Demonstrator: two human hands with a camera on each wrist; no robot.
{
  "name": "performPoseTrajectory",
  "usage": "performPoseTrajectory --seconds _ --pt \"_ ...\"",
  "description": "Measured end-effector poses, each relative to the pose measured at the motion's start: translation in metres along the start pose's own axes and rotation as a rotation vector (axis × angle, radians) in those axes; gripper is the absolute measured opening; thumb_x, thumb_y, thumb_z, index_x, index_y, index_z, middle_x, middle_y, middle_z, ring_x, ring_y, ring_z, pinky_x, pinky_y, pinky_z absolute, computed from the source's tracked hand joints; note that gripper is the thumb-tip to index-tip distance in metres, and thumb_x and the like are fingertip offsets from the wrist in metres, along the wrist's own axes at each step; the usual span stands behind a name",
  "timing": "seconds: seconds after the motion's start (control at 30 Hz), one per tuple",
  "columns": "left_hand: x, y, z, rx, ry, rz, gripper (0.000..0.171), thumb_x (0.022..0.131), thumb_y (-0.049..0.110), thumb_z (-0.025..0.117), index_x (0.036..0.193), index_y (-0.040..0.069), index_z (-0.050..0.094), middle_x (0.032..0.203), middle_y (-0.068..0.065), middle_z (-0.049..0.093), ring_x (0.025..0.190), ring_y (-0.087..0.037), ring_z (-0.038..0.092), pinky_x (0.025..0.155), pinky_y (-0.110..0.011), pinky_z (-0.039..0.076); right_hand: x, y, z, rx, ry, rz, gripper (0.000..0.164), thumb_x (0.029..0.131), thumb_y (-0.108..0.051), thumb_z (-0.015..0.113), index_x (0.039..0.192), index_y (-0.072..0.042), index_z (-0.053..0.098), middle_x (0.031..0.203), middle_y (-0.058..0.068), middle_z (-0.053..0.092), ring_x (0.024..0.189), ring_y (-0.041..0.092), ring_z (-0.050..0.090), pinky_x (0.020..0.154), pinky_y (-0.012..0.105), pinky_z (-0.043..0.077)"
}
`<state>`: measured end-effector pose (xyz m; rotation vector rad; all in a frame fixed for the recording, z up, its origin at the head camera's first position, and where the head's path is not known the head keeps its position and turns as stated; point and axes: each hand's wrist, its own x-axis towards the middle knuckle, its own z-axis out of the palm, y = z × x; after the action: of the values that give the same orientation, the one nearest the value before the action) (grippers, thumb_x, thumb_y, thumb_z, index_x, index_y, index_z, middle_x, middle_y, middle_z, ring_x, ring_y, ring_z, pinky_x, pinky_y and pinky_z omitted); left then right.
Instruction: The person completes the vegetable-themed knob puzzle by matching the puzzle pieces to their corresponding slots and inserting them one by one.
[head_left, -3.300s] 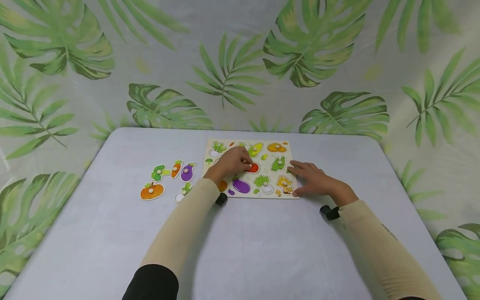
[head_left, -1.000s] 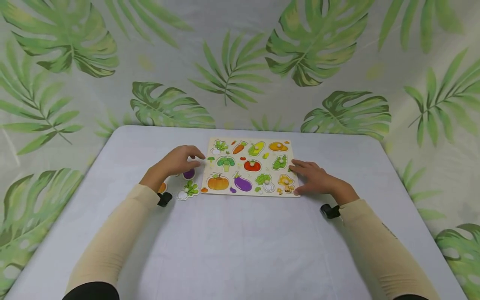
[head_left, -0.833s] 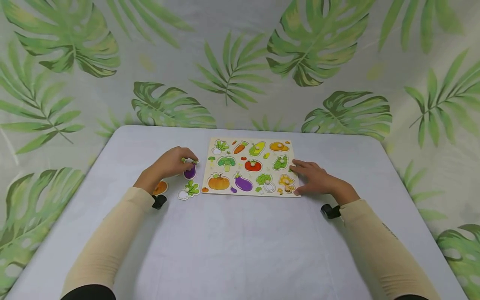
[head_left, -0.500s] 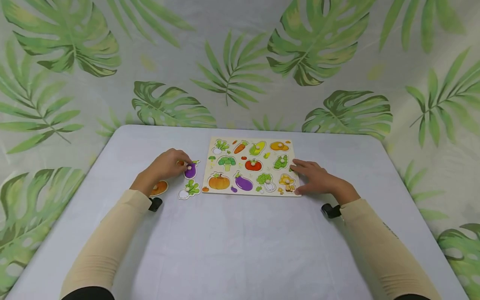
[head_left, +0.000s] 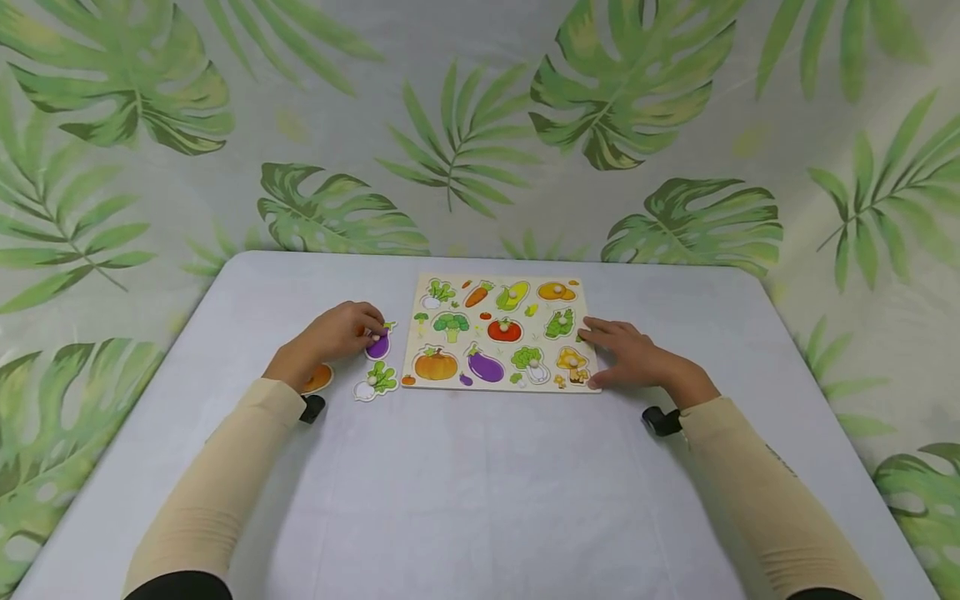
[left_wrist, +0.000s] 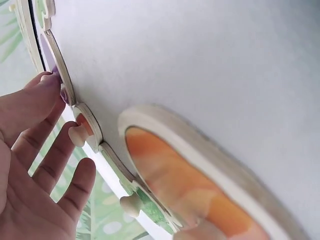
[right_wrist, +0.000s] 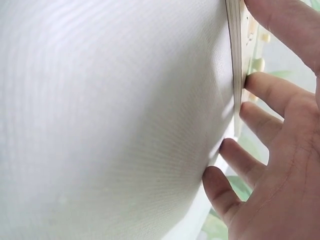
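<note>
My left hand [head_left: 330,335] pinches the knob of a purple eggplant puzzle piece [head_left: 378,346] between thumb and index finger. That eggplant piece [left_wrist: 49,54] still appears flat on the table in the left wrist view, the other fingers spread loosely behind it. Right of it lies the wooden vegetable puzzle board [head_left: 412,337], some of its pictures carrying knobbed pieces, among them a tomato piece [head_left: 505,332]. My right hand [head_left: 633,357] rests with extended fingers against the board's right edge, and the right wrist view shows fingertips [right_wrist: 252,82] touching that edge.
Loose pieces lie around my left hand: a white radish piece [head_left: 375,382] in front, a pumpkin piece [head_left: 318,378] partly under the wrist. The left wrist view also shows a carrot piece [left_wrist: 89,127] and a broccoli piece [left_wrist: 152,210]. A white cloth [head_left: 480,483] covers the table.
My left hand has gone from the tomato piece on the board leftwards to the loose pieces, and its fingers have closed on the eggplant piece's knob. My right hand stays at the board's edge.
</note>
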<state>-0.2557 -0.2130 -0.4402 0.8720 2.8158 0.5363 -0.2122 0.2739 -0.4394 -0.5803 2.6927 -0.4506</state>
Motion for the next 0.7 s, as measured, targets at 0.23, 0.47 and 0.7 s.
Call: performPoseTrajectory --seconds 0.23,0.47,0.7 --pt "0.0015 0.0015 0.0005 0.024 -0.008 -0.013 0.018 0.091 0.005 0.066 0.105 0.005 0.078 0.125 -0.016 0.066 0.116 -0.037 0.06 0.104 -0.053 0.048 -0.0018 -0.0001 -0.0002 0.011 -0.003 -0.007 0.087 0.084 -0.038 0.077 0.154 -0.008 0.035 0.165 0.017 0.02 0.147 0.051 0.017 0.111 0.078 0.018" --pt "0.0028 0.0053 -0.0001 -0.026 0.013 -0.06 0.012 0.09 0.011 0.067 0.093 0.007 0.078 0.138 -0.014 0.061 0.123 -0.035 0.059 0.106 -0.051 0.047 0.0008 0.003 0.0021 -0.001 -0.005 0.006 0.088 0.084 -0.04 0.077 0.155 -0.009 0.034 0.166 0.016 0.02 0.147 0.05 0.017 0.112 0.077 0.018" --pt "0.0056 0.0064 -0.0012 -0.071 0.072 -0.064 0.013 0.091 0.012 0.067 0.095 0.005 0.077 0.131 -0.015 0.065 0.126 -0.037 0.058 0.111 -0.055 0.043 0.0023 0.0034 0.002 -0.017 -0.002 0.005 0.088 0.083 -0.04 0.077 0.155 -0.01 0.035 0.166 0.015 0.02 0.147 0.05 0.018 0.111 0.077 0.02"
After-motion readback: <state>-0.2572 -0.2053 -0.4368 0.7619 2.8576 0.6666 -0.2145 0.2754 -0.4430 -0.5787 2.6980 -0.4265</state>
